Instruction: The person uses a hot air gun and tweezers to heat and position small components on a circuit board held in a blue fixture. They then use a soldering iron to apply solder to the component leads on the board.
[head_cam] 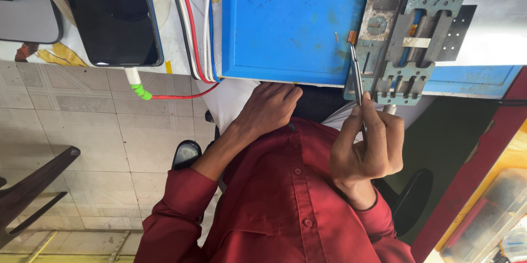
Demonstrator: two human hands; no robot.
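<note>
My right hand (pixel 365 147) is closed on thin metal tweezers (pixel 357 73) that point up onto the blue work surface (pixel 285 21). Their tips pinch a tiny orange part (pixel 352 36). A small metal pin (pixel 336 38) lies just left of that part. To the right of the tweezer tips sits a grey metal holding fixture (pixel 411 38) with slots and clamps. My left hand (pixel 269 109) rests curled against the near edge of the blue surface, with nothing in it. Both of my arms are in red shirt sleeves.
A black phone (pixel 112 16) lies at the top left, with a white and green plug (pixel 137 84) and a red cable in it. Red, white and black cables (pixel 192 27) run along the blue surface's left edge. Dark chair (pixel 33 186) on the tiled floor at left; clear plastic box (pixel 494 213) at bottom right.
</note>
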